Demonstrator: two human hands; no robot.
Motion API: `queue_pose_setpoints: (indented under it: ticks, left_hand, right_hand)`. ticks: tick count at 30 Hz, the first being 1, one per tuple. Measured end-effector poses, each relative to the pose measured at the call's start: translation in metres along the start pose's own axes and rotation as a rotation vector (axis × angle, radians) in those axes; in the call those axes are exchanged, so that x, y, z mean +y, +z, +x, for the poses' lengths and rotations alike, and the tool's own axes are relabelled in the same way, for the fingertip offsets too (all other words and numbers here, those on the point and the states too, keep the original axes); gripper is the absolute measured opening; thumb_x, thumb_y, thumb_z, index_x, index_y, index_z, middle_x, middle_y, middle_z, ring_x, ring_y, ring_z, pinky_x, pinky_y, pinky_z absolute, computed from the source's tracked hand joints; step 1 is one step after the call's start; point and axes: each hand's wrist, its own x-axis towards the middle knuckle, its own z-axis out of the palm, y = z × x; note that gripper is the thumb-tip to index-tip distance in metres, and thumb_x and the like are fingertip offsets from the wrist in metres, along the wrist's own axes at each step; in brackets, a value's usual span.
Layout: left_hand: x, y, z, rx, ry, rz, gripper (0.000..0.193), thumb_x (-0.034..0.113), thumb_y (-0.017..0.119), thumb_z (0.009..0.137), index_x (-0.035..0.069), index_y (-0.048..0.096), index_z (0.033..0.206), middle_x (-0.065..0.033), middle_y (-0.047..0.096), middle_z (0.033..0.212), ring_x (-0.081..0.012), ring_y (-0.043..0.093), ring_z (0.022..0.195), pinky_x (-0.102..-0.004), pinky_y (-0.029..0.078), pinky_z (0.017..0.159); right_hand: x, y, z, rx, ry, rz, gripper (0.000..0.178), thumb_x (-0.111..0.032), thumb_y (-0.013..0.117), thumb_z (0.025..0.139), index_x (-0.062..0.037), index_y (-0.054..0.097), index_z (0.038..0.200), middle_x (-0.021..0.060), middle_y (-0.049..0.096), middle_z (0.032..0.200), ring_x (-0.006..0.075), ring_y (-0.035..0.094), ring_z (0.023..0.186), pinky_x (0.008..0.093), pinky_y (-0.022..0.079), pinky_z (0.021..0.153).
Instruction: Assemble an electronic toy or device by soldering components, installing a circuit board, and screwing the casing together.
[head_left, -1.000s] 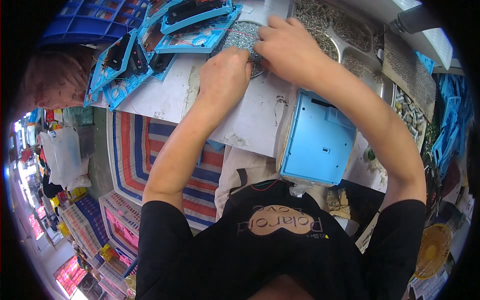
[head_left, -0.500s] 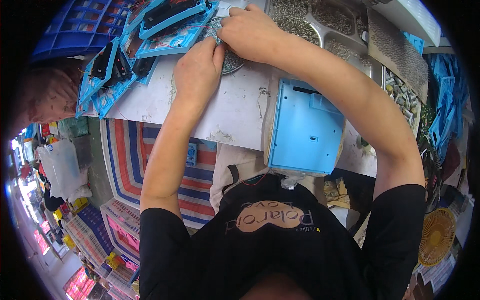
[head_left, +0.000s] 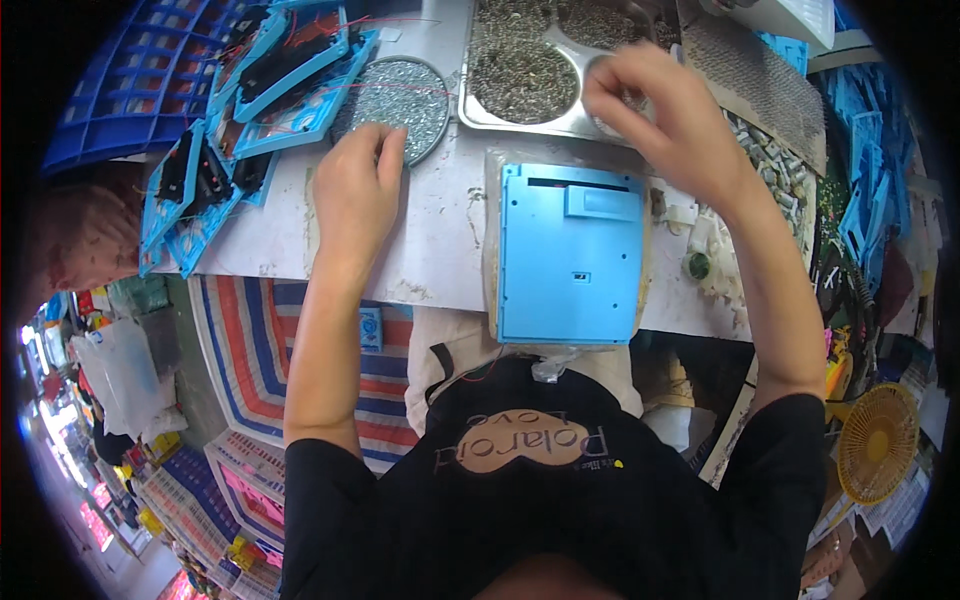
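Observation:
My left hand (head_left: 357, 190) rests at the near edge of a round dish (head_left: 447, 110) filled with small silver screws (head_left: 398, 98). Its fingers are curled in with the thumb against them, and whatever they may hold is hidden. Over the right compartment of a metal tray (head_left: 540, 125) is my right hand (head_left: 675, 125), its fingers bent and blurred by motion. Small metal pieces (head_left: 520, 85) fill the tray's other compartments. Between my forearms, a flat light-blue plastic housing (head_left: 570, 260) lies on a padded piece at the table's near edge, touched by neither hand.
Blue housings with black parts and thin red wires (head_left: 290, 85) are piled at the left, beside a blue plastic crate (head_left: 140, 80). On the right lie metal cylinders (head_left: 775, 165), a textured grey sheet (head_left: 755, 95) and more blue parts (head_left: 865, 190). A striped sheet (head_left: 270, 340) hangs below.
My right hand has left the screw dish and moved right, over the metal tray. The left hand stays by the dish. The whole view has shifted a little.

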Motion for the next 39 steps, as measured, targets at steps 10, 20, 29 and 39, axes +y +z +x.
queue_pose_setpoints:
  ticks: [10,20,29,39]
  left_hand:
    - [0.053,0.000,-0.037,-0.324,-0.054,-0.567,0.015,0.011,0.064,0.099,-0.002,0.063,0.092,-0.0109,0.061,0.078,-0.0207,0.053,0.065,-0.0337,0.045,0.064]
    - [0.111,-0.005,-0.039,-0.585,-0.426,-1.279,0.014,0.010,0.071,0.098,-0.001,0.073,0.106,-0.0061,0.075,0.097,-0.0030,0.055,0.072,-0.0197,0.043,0.063]
    - [0.115,-0.008,-0.047,-0.744,-0.550,-1.430,0.013,0.010,0.071,0.098,-0.001,0.074,0.104,-0.0043,0.075,0.090,-0.0015,0.050,0.064,-0.0185,0.036,0.054]
    - [0.074,-0.008,-0.028,-0.270,0.070,-0.373,0.009,0.003,0.073,0.087,0.001,0.073,0.096,-0.0068,0.070,0.086,-0.0143,0.058,0.063,-0.0278,0.046,0.058]
  right_hand:
    - [0.012,-0.003,-0.074,-0.095,0.292,0.097,0.013,-0.015,0.069,0.093,-0.0024,0.069,0.097,0.0096,0.062,0.088,0.0233,0.061,0.084,0.0346,0.049,0.077]
    - [-0.040,0.006,-0.065,0.051,0.028,0.346,0.012,-0.006,0.076,0.085,-0.0029,0.071,0.095,0.0067,0.067,0.087,0.0224,0.060,0.080,0.0332,0.047,0.074]
    - [-0.060,0.009,-0.081,0.152,-0.142,0.196,0.018,-0.004,0.081,0.080,-0.0043,0.072,0.095,0.0063,0.070,0.088,0.0230,0.060,0.078,0.0360,0.047,0.073]
    - [-0.001,-0.006,-0.071,-0.017,0.169,-0.126,0.009,-0.007,0.072,0.086,-0.0006,0.074,0.091,0.0114,0.068,0.085,0.0309,0.063,0.088,0.0404,0.051,0.080]
